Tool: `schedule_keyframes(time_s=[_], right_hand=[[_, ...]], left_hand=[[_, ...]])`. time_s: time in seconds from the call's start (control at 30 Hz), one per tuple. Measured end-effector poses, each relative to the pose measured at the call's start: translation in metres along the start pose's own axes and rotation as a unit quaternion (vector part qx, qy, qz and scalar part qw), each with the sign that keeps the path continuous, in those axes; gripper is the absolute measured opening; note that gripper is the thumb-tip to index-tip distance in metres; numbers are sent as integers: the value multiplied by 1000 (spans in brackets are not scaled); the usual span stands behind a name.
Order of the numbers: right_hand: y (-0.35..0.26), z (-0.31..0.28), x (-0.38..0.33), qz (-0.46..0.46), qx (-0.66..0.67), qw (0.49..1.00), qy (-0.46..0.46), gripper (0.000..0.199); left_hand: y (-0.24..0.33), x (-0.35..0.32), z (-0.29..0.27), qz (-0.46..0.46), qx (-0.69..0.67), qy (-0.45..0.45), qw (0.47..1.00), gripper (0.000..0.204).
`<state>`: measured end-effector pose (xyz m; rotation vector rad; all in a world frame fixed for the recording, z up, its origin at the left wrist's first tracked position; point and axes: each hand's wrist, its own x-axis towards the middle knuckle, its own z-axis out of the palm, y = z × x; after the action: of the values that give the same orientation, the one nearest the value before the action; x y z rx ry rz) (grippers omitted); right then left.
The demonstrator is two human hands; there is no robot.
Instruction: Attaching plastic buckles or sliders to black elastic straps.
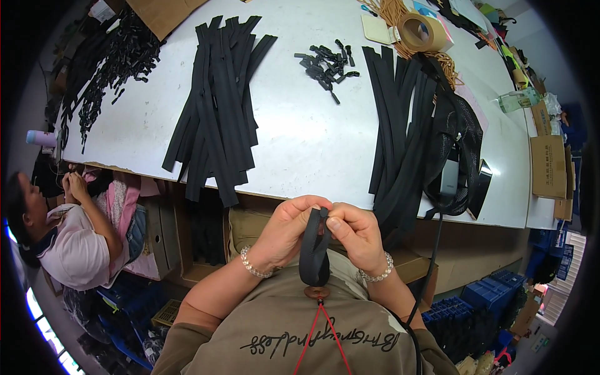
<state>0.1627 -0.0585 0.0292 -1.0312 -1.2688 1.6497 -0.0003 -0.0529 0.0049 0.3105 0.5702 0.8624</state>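
Close in front of my chest, above the near edge of the white table [281,144], a black zipper strip [312,269] hangs bent into a loop. My left hand [284,231] pinches its upper ends from one side, and my right hand [357,236] pinches them from the other, fingertips almost touching. Whatever small part sits between the fingertips is mostly hidden. Beyond my hands lies a small scatter of black zipper pulls [328,67]. A pile of black zipper strips [215,112] spreads to its left, and a second pile of strips [394,125] hangs over the edge at right.
A heap of black pulls [128,56] lies at far left. At right are a black mesh bag [459,137], a tape roll [420,32], tan cords [390,11], a glass bottle [519,100] and a cardboard box [548,165]. A co-worker [78,231] sits at left. A black cable [431,269] runs beside my right arm.
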Motion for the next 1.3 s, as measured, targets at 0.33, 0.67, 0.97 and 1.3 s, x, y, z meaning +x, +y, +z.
schedule_keyframes(time_s=[0.33, 0.67, 0.97, 1.3], right_hand=[[11, 6, -1, -12, 17, 999, 50, 16], [18, 14, -2, 18, 112, 986, 122, 17], [1, 14, -1, 40, 83, 990, 110, 20], [11, 14, 2, 30, 115, 988, 102, 18]], left_hand=[[2, 1, 6, 4, 17, 11, 1000, 21], [-1, 4, 2, 12, 18, 33, 999, 19], [-6, 8, -2, 87, 50, 45, 994, 20], [-16, 6, -1, 122, 70, 57, 988, 17]])
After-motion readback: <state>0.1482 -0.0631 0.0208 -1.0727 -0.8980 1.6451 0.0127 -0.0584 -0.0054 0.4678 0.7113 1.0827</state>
